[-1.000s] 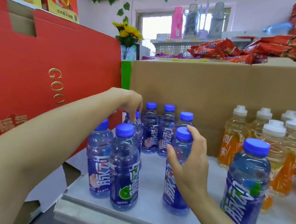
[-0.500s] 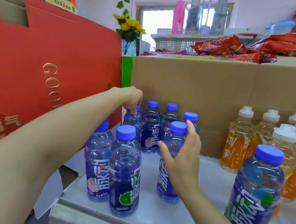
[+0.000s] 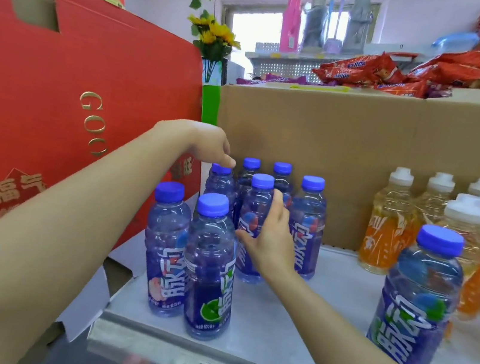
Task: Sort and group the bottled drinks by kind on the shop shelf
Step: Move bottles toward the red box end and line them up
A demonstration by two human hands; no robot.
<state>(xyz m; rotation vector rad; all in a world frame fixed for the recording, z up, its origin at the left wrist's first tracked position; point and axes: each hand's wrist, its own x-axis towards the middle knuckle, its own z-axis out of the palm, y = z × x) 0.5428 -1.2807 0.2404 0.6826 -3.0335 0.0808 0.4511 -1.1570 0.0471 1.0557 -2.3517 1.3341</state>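
The left hand (image 3: 204,141) reaches over the back of a bunch of blue bottles on the shelf (image 3: 321,314). Its fingers point down and touch the cap of the back left bottle (image 3: 220,178), but they do not wrap around it. The right hand (image 3: 271,237) is around the middle bottle (image 3: 255,215). Its thumb is on the left side and its fingers are on the right side, so it holds the bottle lightly. This bottle stands upright on the shelf, close to the other blue ones. Two blue bottles stand at the front: the peach bottle (image 3: 165,248) and just beside it the lime bottle (image 3: 211,268). More blue bottles stand behind, next to a brown box (image 3: 349,136). One more blue bottle, the far bottle (image 3: 418,301), stands alone at the front right, well apart from the bunch. Behind it are the orange bottles (image 3: 389,224) with white caps, all close together. A big red box (image 3: 72,98) stands to the left of the shelf. Red snack bags (image 3: 363,69) lie on top of the brown box.
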